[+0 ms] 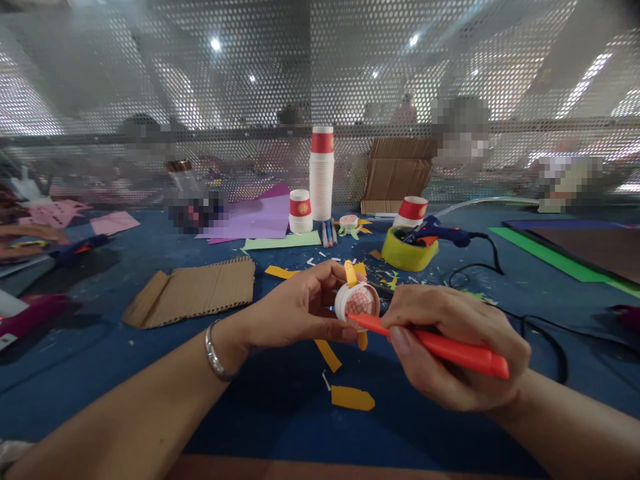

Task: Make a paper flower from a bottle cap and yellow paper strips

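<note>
My left hand (313, 303) grips a small white paper cup piece (362, 301), tilted so its round face points toward me. Red crosshatched lines cover that face, and orange paper strips stick out at its top and bottom. In my right hand (450, 347) is a red marker (440, 343), its tip at the left part of the lined face. An orange paper strip (353, 398) with a pointed end lies on the table below my hands, and another orange strip (328, 355) lies just under the cup piece.
Corrugated cardboard (200, 290) lies left. Behind stand a tall paper cup stack (322, 180) and a red-and-white cup (301, 212), near a similar lined piece (349, 224). A blue glue gun (440, 231) rests on a yellow tape roll (410, 252); its cord runs right. Another person's hand (30, 243) is far left.
</note>
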Motion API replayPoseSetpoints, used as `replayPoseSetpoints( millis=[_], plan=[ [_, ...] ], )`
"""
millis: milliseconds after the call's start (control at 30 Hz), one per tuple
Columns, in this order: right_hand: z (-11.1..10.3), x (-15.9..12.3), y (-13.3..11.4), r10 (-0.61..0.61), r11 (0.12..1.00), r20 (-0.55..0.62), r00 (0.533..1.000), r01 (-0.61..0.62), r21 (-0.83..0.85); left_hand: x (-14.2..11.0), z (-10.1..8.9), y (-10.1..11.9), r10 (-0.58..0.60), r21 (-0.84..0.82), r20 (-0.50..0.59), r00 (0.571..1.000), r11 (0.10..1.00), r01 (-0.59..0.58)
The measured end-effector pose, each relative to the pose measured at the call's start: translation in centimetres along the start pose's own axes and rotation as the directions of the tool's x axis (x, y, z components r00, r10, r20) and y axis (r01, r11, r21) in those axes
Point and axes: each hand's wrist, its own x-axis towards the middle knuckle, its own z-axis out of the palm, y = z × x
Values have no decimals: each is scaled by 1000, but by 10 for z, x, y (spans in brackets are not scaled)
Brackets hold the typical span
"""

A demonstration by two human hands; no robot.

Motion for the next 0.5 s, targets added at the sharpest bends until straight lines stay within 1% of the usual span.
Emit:
replayPoseSetpoints(
  millis=[133,333,500],
  plan=[
    [0,1,0,3,1000,-14,1000,-3,-8,0,-1,-2,25,3,9,1000,1000,-25],
    [1,1,1,6,1000,-53,999,-7,-24,-2,0,-2,-30,0,20,999,1000,30],
    [0,0,1,5,999,-79,997,-8,-37,-1,0,-1,-15,-11,19,1000,1000,15]
  ],
)
